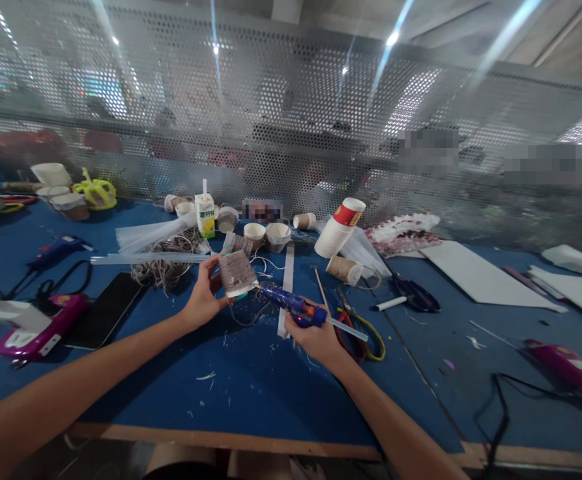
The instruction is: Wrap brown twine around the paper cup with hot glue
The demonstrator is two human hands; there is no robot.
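My left hand (205,297) is closed around a paper cup (238,272) wrapped in grey-brown cord, tilted with its white rim toward me. In my right hand (315,333) is a blue hot glue gun (291,301), a clear glue stick poking out of its back. The gun's nozzle points left and meets or nearly meets the cup's lower right edge. A loose strand of cord hangs below the cup. Behind my left hand lies a tangle of grey cord (163,270). Scissors with yellow and red handles (361,333) lie just right of my right hand.
A phone (105,310), a magenta power strip (45,327) and another glue gun (55,252) lie left. Behind are a drink carton (205,215), several cups and a leaning cup stack (338,230). Dark scissors (415,293), white sheets (485,273) and another magenta strip (571,367) are right.
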